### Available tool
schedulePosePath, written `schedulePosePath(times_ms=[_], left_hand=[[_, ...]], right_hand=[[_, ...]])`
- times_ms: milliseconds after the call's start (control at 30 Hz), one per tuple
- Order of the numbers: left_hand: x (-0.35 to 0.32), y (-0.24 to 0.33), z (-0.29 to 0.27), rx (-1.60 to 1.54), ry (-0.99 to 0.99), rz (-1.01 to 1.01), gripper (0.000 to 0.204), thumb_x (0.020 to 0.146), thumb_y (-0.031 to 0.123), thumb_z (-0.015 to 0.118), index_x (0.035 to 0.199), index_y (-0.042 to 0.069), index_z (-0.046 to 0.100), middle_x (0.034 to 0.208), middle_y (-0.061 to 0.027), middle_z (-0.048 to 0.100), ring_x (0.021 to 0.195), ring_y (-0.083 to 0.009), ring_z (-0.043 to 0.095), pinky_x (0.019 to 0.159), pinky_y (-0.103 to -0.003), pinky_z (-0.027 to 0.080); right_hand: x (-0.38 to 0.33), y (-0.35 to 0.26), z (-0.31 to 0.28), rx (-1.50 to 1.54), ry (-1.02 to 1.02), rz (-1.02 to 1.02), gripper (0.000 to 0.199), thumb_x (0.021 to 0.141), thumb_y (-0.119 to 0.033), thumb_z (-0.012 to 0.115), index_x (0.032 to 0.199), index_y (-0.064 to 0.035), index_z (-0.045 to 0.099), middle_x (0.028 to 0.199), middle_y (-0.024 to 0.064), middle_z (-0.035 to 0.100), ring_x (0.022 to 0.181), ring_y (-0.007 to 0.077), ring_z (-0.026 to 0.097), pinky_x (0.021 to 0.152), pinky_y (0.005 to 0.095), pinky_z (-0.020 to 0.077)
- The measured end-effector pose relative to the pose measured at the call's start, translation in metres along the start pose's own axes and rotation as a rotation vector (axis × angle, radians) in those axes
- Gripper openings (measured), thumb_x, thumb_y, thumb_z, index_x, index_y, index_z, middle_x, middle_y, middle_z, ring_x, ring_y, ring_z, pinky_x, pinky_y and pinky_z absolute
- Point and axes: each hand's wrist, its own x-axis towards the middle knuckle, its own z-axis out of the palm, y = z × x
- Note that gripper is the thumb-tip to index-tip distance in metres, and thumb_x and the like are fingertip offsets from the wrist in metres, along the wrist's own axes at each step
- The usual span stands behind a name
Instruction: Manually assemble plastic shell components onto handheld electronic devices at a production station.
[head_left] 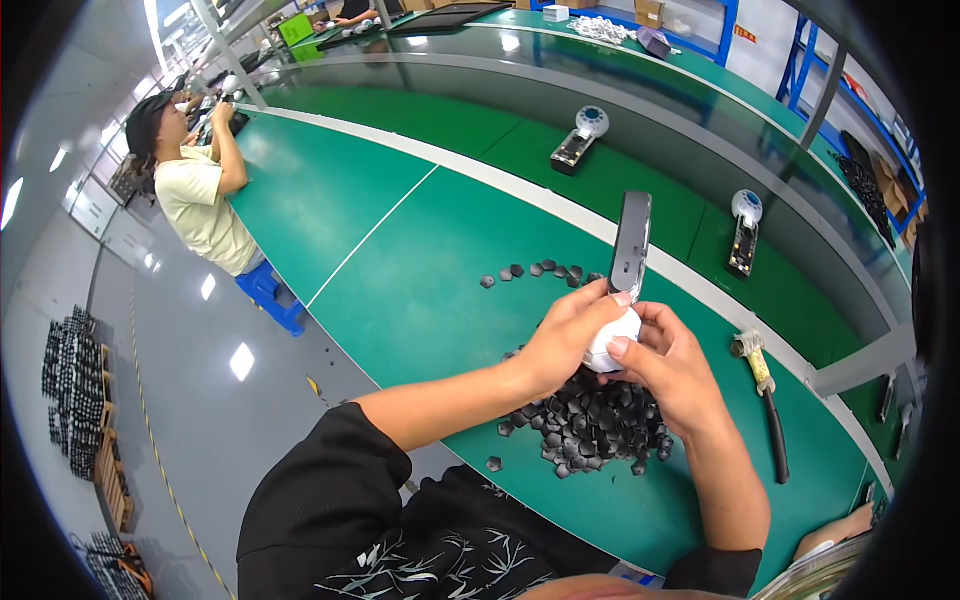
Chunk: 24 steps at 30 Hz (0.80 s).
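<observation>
Both my hands hold one device with a white rounded head (612,345) and a long dark grey body (631,240) that points up and away from me. My left hand (570,335) wraps the joint between body and head from the left. From the right, my right hand (675,370) grips the white head, its thumb pressed on the front. Below my hands lies a heap of small black pentagonal pieces (600,425), partly hidden by them. A curved row of similar black pieces (545,268) lies just beyond my left hand.
A hammer-like tool (765,400) with a black handle lies right of the heap on the green table (400,290). Two similar devices (580,140) (745,230) lie on the green conveyor beyond the white rail. A co-worker (195,190) sits far left; another person's hand (850,525) shows lower right.
</observation>
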Motion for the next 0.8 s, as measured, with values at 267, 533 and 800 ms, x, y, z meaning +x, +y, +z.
schedulePosePath(times_ms=[267,533,800], left_hand=[[-0.005,0.007,0.003,0.203,-0.045,0.261,0.059,0.09,0.025,0.065,0.138,0.003,0.04,0.109,-0.0093,0.057,0.084,-0.0127,0.057,0.06,-0.026,0.051],[-0.008,0.015,-0.004,0.12,-0.138,0.184,0.07,0.086,0.025,0.068,0.144,0.006,0.032,0.118,-0.0154,0.054,0.083,-0.0169,0.057,0.067,-0.027,0.05],[0.007,0.019,-0.029,-0.521,-0.158,-0.122,0.051,0.09,0.03,0.059,0.133,0.005,0.048,0.104,-0.0128,0.061,0.086,-0.0217,0.063,0.059,-0.029,0.05]], right_hand=[[0.005,-0.001,0.005,0.17,-0.111,-0.079,0.076,0.083,-0.007,0.076,0.145,0.0049,0.033,0.111,0.023,0.063,0.087,0.0228,0.064,0.072,0.0291,0.0544],[0.002,0.0,0.012,-0.064,-0.097,-0.206,0.079,0.081,-0.002,0.075,0.148,0.0022,0.033,0.111,0.0233,0.064,0.086,0.0197,0.064,0.069,0.0279,0.0542],[0.012,-0.014,-0.004,-0.387,-0.046,-0.075,0.043,0.087,-0.009,0.068,0.129,-0.0017,0.058,0.1,0.0142,0.069,0.077,0.0166,0.063,0.065,0.0275,0.0525]])
